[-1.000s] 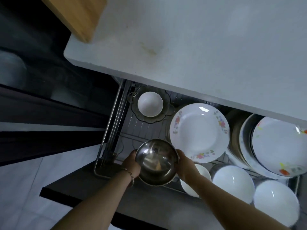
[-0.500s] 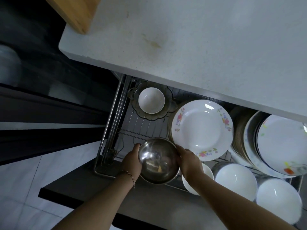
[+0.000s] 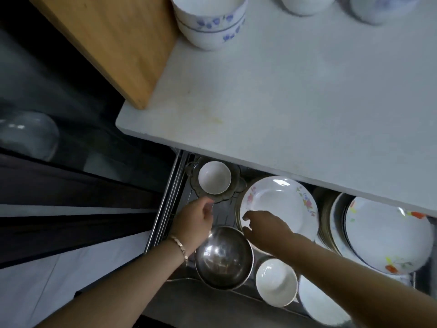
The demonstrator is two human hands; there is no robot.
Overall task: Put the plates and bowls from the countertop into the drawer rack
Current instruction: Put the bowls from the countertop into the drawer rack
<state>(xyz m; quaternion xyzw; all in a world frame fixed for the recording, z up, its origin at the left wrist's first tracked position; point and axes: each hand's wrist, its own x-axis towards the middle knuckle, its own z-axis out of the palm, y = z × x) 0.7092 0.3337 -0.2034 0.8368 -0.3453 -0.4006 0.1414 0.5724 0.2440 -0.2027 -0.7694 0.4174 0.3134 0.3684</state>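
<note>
A steel bowl (image 3: 223, 256) rests in the front left of the open drawer rack (image 3: 165, 204). My left hand (image 3: 196, 218) hovers just above and behind it, fingers loosely curled and holding nothing. My right hand (image 3: 264, 227) is raised over the near edge of a flowered white plate (image 3: 279, 204), fingers apart and empty. Stacked white bowls with blue flowers (image 3: 210, 22) stand on the white countertop (image 3: 295, 95) at the top.
In the rack sit a small white bowl on a glass dish (image 3: 214, 177), white bowls at the front (image 3: 276, 281), and a stack of flowered plates at the right (image 3: 387, 233). A wooden board (image 3: 113, 43) lies on the counter's left. More crockery (image 3: 369, 5) shows at the top right.
Both hands have let go of the steel bowl, which now sits in the rack, and have lifted away. The view has tilted up, bringing the countertop bowls into sight.
</note>
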